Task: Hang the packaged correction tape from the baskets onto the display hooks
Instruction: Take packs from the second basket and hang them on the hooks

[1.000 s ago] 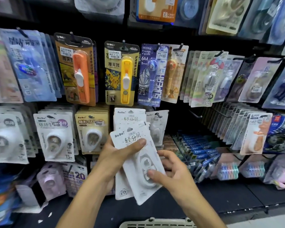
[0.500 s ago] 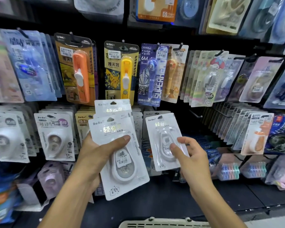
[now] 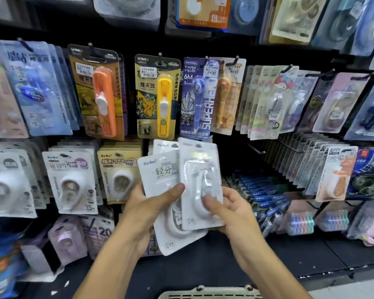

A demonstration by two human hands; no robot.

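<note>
My left hand (image 3: 147,203) grips a fanned stack of white correction tape packs (image 3: 160,175), thumb pressed across the front pack. My right hand (image 3: 229,210) holds a single white correction tape pack (image 3: 200,184) upright, its left edge overlapping the stack. Both sit in front of the lower row of hooks. A bare display hook (image 3: 256,148) juts out just right of the single pack's top. The basket's pale rim (image 3: 209,293) shows at the bottom edge.
Hooks across the black display wall carry many packaged items: orange (image 3: 102,100) and yellow (image 3: 163,104) clip pushers above, white tape packs (image 3: 70,182) at the left, a row of packs (image 3: 333,171) at the right. Blue boxes (image 3: 266,193) lie on the shelf.
My right hand has carried its single pack left and up until it overlaps the stack. My left hand has shifted the stack right and slightly up.
</note>
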